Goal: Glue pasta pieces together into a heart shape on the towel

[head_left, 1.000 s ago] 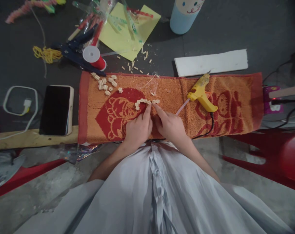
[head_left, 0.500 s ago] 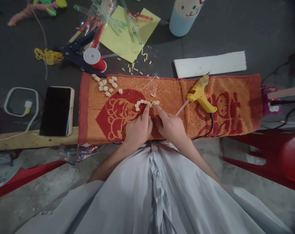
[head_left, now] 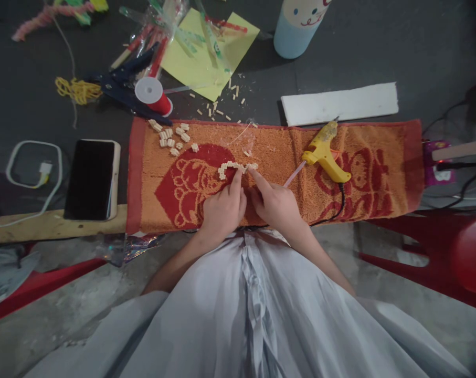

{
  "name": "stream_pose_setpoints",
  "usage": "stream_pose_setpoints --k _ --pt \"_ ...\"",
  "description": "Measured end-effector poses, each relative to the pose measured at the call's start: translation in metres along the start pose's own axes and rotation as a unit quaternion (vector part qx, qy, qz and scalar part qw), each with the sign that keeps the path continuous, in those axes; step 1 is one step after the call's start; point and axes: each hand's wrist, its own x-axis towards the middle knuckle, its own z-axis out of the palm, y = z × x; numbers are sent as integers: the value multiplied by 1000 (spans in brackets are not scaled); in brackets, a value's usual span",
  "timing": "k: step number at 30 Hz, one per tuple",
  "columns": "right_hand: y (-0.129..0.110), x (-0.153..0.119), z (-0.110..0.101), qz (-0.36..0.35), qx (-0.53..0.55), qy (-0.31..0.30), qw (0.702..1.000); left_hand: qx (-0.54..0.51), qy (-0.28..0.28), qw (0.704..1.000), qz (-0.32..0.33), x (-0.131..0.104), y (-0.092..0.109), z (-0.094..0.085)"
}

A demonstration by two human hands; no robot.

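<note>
A curved strip of small pale wooden pieces lies on an orange and red towel. My left hand rests on the towel, its index finger stretched out to the strip and the other fingers curled. From the right, the index fingertip of my right hand touches the strip's right end, with the remaining fingers bent under. Neither hand grips anything that I can see. To the right lies a yellow glue gun with a clear glue stick in its back.
Small clusters of wooden pieces sit at the towel's upper left. Beyond them are a red thread spool, dark blue pliers and yellow paper. A phone lies left, a white strip and blue bottle behind.
</note>
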Motion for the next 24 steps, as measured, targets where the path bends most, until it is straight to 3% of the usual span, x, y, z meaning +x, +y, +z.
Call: stream_pose_setpoints --k 24 --pt "5 2 -5 21 6 11 1000 16 -32 998 -43 5 4 -9"
